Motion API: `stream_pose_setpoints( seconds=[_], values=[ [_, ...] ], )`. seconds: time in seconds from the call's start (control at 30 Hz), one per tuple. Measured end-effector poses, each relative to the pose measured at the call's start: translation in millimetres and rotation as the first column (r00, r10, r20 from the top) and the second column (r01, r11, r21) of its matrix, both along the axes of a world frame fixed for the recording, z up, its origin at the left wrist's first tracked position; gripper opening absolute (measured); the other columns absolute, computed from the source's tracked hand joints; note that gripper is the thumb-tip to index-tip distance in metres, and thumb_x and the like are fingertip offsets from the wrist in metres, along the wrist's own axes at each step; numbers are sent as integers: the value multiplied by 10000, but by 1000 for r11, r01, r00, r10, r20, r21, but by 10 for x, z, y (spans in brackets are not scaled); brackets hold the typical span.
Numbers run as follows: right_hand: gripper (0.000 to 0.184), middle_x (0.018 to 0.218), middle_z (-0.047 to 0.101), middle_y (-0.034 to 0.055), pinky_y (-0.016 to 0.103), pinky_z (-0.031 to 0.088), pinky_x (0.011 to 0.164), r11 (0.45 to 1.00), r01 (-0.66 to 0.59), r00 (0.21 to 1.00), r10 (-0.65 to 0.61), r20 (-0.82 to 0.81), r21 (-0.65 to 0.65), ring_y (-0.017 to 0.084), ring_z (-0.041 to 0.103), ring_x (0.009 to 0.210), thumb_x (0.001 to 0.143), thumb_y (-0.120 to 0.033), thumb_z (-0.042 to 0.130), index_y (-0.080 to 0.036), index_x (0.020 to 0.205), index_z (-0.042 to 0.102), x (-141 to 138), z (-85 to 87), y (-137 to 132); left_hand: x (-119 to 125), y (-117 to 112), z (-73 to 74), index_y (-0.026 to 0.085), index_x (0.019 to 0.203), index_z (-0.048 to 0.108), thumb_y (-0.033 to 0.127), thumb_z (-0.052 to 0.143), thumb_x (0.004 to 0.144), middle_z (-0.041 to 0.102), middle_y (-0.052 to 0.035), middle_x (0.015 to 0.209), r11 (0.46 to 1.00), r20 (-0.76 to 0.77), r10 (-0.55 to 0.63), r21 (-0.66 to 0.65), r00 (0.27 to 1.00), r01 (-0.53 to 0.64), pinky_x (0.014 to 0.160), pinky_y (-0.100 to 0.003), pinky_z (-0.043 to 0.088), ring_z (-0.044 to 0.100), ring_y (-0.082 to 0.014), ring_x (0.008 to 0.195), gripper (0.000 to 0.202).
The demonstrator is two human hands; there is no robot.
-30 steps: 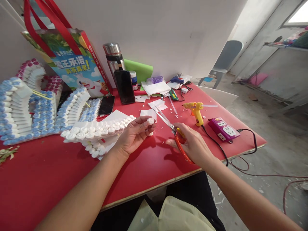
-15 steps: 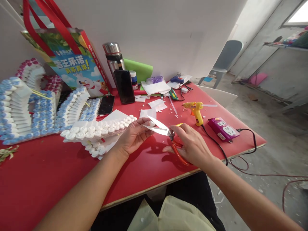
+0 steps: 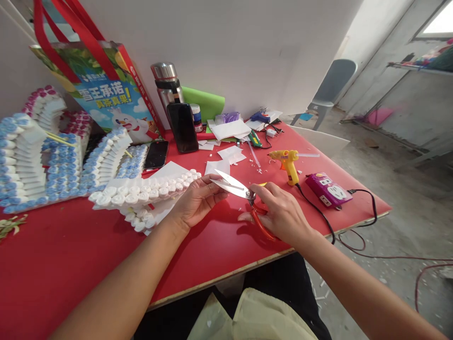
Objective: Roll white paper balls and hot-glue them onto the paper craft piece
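My right hand [image 3: 285, 212] is closed around red-handled scissors [image 3: 231, 185], whose blades point left and stand slightly apart. Their tips reach the fingers of my left hand [image 3: 198, 200], which is pinched closed. Whatever lies between those fingertips is hidden by the blades and too small to name. Just left of that hand, a white craft piece [image 3: 141, 191] covered in rows of small rolled rosettes lies on the red table [image 3: 208, 250]. Behind the blades are pieces of white paper [image 3: 217, 167].
A yellow glue gun [image 3: 289, 165] and a purple power socket [image 3: 328, 190] with a black cord are at right. Blue-and-white craft pieces [image 3: 63, 165] occupy the left. Toward the back stand a propped phone [image 3: 182, 128], a steel flask [image 3: 164, 73] and a printed bag [image 3: 106, 101].
The scissor blades have shifted slightly left and up over my left fingertips, and the gap between them has narrowed. A white bit visible there earlier is now covered.
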State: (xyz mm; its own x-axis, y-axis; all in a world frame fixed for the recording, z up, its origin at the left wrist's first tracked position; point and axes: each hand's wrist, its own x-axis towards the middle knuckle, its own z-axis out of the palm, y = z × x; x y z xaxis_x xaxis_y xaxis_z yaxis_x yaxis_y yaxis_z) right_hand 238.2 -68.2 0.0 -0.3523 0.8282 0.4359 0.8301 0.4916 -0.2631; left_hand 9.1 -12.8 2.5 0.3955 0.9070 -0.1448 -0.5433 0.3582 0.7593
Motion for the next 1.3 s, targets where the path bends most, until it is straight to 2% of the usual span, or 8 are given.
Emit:
stream_pose_setpoints(
  seconds=[0.37, 0.57, 0.77, 0.83, 0.9, 1.03, 1.17, 1.3],
  values=[
    [439, 910, 658, 101, 301, 384, 637, 1000, 7, 1000, -7, -6, 29, 205, 599, 736, 924, -536, 587, -156, 1135, 651, -11, -8, 13, -21, 11, -22, 124, 862, 735, 84, 820, 719, 744, -41, 784, 1000, 4, -15, 15, 1000, 15, 735, -239, 617, 728, -149, 717, 171],
    [411, 925, 672, 103, 303, 380, 645, 998, 27, 998, -30, 47, 48, 210, 603, 755, 933, -519, 570, -169, 1129, 658, -4, -21, 17, -32, 24, -44, 125, 859, 732, 97, 828, 717, 745, -48, 794, 1000, -15, 0, 8, 1000, 0, 739, -243, 614, 722, -144, 711, 174],
    [379, 764, 647, 45, 283, 335, 580, 998, 48, 998, -49, 45, 29, 173, 584, 642, 926, -497, 587, -168, 1091, 677, -9, -38, -10, -29, 27, -29, 103, 852, 730, 136, 809, 758, 732, -60, 792, 1000, -69, -17, 13, 997, 18, 729, -216, 597, 710, -127, 709, 128],
    [348, 750, 658, 34, 270, 340, 575, 996, 90, 996, -90, -15, -22, 160, 584, 620, 920, -486, 593, -183, 1069, 678, 1, -14, 4, -22, 24, -15, 113, 873, 732, 142, 811, 758, 734, -58, 797, 1000, -72, -2, 6, 997, 3, 721, -224, 598, 712, -131, 715, 143],
    [319, 728, 667, 21, 260, 337, 557, 976, 188, 980, -194, -52, -107, 154, 575, 583, 911, -481, 594, -208, 1053, 675, 33, 22, 51, -19, 23, -7, 123, 889, 733, 141, 819, 747, 737, -57, 806, 1000, -70, 16, -2, 997, -17, 716, -233, 597, 716, -139, 733, 167],
    [316, 643, 649, 12, 267, 278, 507, 894, 393, 920, -383, 88, -217, 191, 577, 551, 881, -444, 592, -236, 1105, 670, 149, 90, 201, -35, 26, -19, 143, 915, 739, 139, 831, 730, 744, -61, 837, 1000, -50, 14, -4, 999, -14, 729, -251, 589, 720, -152, 779, 207],
    [309, 675, 675, 43, 278, 251, 500, 859, 462, 881, -414, 229, -221, 231, 618, 608, 883, -404, 563, -235, 1118, 670, 221, 89, 301, -50, 25, -32, 152, 961, 758, 147, 836, 726, 748, -64, 849, 1000, -66, 2, 23, 998, -1, 730, -255, 567, 714, -152, 789, 247],
    [291, 815, 721, 93, 290, 265, 519, 857, 470, 864, -397, 309, -213, 253, 653, 710, 885, -364, 563, -203, 1112, 647, 225, 34, 368, -18, 4, -1, 159, 939, 764, 155, 851, 703, 741, -58, 848, 996, -109, 23, 85, 994, -14, 695, -269, 542, 698, -161, 783, 251]
  ],
)
